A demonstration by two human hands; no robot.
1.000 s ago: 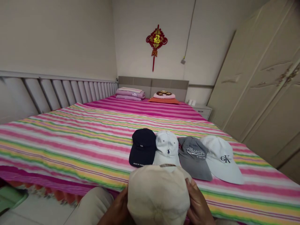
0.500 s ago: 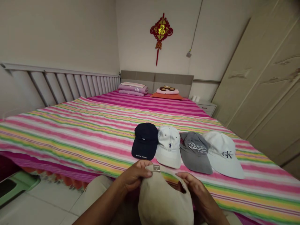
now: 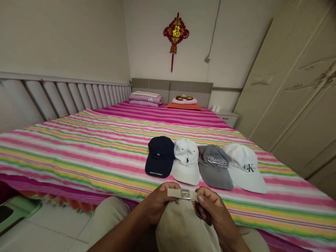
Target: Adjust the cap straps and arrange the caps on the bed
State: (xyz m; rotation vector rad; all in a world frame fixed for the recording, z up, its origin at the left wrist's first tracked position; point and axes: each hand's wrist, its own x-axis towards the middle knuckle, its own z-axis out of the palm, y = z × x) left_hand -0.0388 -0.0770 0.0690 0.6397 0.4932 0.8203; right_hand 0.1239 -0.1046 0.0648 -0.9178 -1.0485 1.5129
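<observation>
A beige cap [image 3: 183, 227] sits low in front of me, its back turned up, and both hands hold it. My left hand [image 3: 157, 203] pinches the left end of its back strap [image 3: 178, 193], which carries a small metal buckle [image 3: 185, 194]. My right hand [image 3: 212, 206] pinches the strap's right end, fingers curled at the cap's rear opening. Beyond them, a row of caps lies on the striped bed [image 3: 78, 154]: a navy cap [image 3: 159, 156], a white cap [image 3: 186, 161], a grey cap [image 3: 215, 166] and a white lettered cap [image 3: 245, 168].
Folded pink bedding [image 3: 145, 98] and a pillow stack [image 3: 184, 102] lie at the headboard. A cream wardrobe [image 3: 296, 94] fills the right side, a nightstand [image 3: 227, 118] beside it. A slatted rail [image 3: 65, 96] runs along the left wall. A green stool [image 3: 15, 211] stands on the floor at lower left.
The beige cap dropped from in front of the row of caps toward my lap, and both hands shifted from its sides to its back strap, now pulled straight between them.
</observation>
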